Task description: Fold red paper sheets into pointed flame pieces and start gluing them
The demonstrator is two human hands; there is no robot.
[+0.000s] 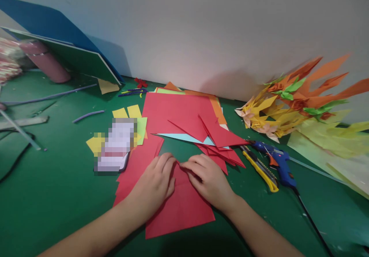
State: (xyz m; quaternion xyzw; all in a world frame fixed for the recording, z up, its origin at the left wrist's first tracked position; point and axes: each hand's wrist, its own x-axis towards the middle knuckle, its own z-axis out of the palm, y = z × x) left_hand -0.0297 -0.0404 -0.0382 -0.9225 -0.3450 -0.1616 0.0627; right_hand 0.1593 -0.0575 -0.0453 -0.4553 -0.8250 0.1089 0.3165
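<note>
A sheet of red paper (181,211) lies in front of me, its near edge towards my body. My left hand (158,176) rests over its left part, fingers curled together at the sheet's far end. Opposite it, my right hand (209,180) pinches the same far end, where the paper comes to a small raised point between both hands. The fingertips partly hide the fold. Just beyond lie folded red paper pieces (225,134) with a light blue paper (184,138) among them. More red paper (141,157) sticks out beneath my left forearm.
A red sheet (175,111) tops a paper stack behind the hands. To the left are a phone (115,145) and a pink bottle (47,61). On the right lie a yellow cutter (261,170), a blue glue gun (278,161) with its cord, and orange-yellow paper flowers (300,99).
</note>
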